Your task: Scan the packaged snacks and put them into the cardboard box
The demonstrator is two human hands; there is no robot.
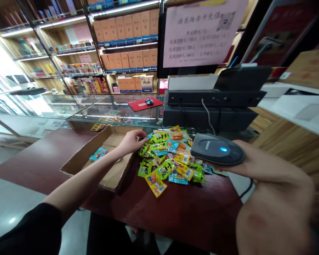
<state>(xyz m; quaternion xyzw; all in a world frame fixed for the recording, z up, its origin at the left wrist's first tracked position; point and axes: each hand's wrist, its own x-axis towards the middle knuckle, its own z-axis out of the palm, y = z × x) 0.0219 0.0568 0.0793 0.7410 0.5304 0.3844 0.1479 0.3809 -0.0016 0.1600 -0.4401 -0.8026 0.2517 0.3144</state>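
Note:
My right hand (246,164) is wrapped round a dark barcode scanner (215,149) with a blue light on top, held above the right part of a pile of small snack packets (166,166). The packets are green, yellow and blue, and some show a sausage shape. At the pile's back left edge, my left hand (134,141) has its fingers closed on a small blue snack packet (150,136), partly hidden by the fingertips. Beneath my left forearm is a shallow cardboard box (82,156), and a blue packet (98,153) lies inside it.
The dark red table (186,212) bears the pile and the box. Behind it runs a glass counter (106,109) with a red mouse pad (138,103) and mouse. A black cash-register-like machine (210,117) stands at the back right, beneath a printed sign (199,35). Shelves of boxes (124,30) line the wall.

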